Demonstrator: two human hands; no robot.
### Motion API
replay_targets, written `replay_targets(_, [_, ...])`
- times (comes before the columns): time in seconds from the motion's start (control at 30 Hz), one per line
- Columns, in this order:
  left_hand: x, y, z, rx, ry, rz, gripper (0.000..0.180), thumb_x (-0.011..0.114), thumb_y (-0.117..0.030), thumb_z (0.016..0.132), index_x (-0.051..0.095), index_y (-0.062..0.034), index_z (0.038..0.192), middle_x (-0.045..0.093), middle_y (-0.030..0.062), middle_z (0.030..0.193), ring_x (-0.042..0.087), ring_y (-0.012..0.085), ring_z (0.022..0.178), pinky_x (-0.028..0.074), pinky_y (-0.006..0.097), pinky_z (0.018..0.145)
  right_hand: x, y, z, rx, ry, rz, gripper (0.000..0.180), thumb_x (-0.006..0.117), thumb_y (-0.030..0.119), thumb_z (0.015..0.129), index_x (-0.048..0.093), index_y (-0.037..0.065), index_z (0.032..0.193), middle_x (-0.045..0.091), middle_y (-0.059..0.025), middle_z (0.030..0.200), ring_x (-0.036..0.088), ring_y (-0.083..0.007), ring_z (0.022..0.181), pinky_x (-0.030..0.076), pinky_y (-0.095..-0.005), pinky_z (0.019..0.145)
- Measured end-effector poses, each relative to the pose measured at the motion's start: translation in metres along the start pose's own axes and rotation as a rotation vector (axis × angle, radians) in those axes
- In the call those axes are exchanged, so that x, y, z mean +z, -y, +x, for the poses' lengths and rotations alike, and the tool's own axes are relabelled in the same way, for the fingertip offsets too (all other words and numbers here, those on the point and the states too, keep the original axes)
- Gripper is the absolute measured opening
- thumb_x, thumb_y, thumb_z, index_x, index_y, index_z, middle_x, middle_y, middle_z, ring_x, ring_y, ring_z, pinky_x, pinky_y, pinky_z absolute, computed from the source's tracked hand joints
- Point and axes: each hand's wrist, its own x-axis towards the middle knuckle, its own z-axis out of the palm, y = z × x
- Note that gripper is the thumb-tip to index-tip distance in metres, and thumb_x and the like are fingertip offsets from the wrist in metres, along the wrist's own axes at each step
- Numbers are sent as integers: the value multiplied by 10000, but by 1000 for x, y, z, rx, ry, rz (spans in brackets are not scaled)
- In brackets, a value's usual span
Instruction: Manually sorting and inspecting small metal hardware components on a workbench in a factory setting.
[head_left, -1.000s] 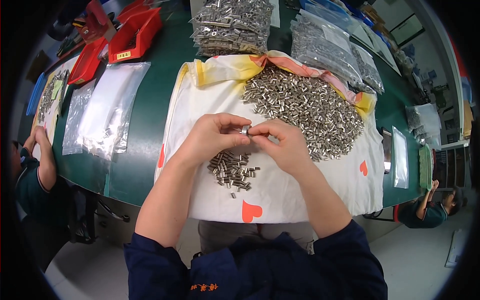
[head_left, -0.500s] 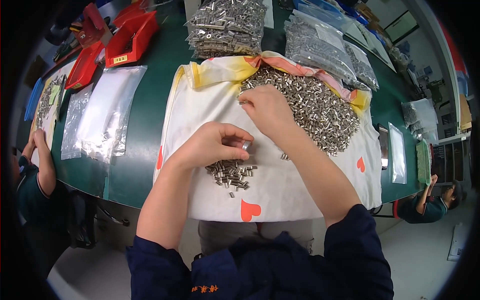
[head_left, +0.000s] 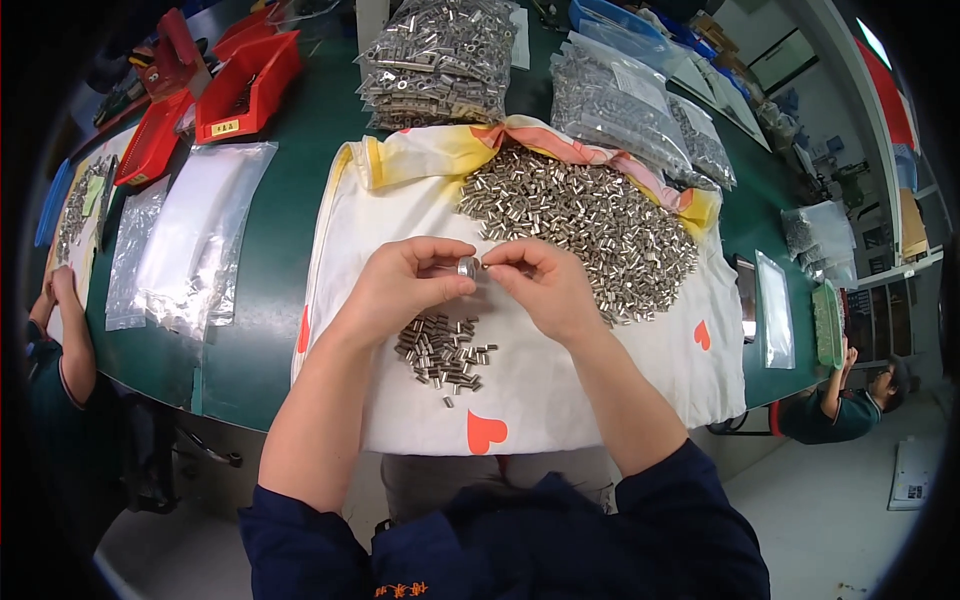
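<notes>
Between the thumb and fingers of my left hand (head_left: pixel 412 280) is a short, round silver metal piece (head_left: pixel 467 267), held on edge. My right hand (head_left: pixel 545 285) has its fingertips pinched close beside that piece; a small metal sleeve seems to be between them, mostly hidden. Below my left hand lies a small heap of metal sleeves (head_left: pixel 440 350) on the white cloth (head_left: pixel 540 410) with red hearts. Beyond my right hand spreads a much larger pile of the same small silver sleeves (head_left: pixel 600 225), bounded by the cloth's rolled yellow and pink edge.
Clear bags of metal parts (head_left: pixel 435 65) stand at the back, with more bags (head_left: pixel 620 105) to their right. Red bins (head_left: pixel 245 90) and flat plastic bags (head_left: pixel 195 235) lie at left. A tablet-like dark object (head_left: pixel 746 295) sits right. Co-workers (head_left: pixel 835 410) are at both sides.
My right hand has come from the large pile's edge toward me, meeting the round metal piece in my left hand. The whole view has shifted slightly.
</notes>
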Motion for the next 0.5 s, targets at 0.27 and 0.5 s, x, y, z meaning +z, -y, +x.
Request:
replay_targets(0.27, [1, 3, 4, 16, -9, 77, 345, 662, 11, 746, 570, 36, 1078, 632, 64, 908, 602, 99, 800, 490, 214, 720, 6, 4, -2, -113, -17, -194, 93, 661, 55, 722, 645, 37, 812, 614, -27, 776, 552, -111, 672, 444, -242, 640])
replay_targets(0.5, [5, 7, 5, -3, -64, 184, 319, 672, 36, 726, 605, 31, 1038, 635, 58, 906, 594, 94, 789, 488, 213, 713, 12, -6, -7, -408, -124, -463, 68, 622, 76, 713, 586, 49, 764, 591, -82, 730, 551, -274, 741, 449, -370, 673])
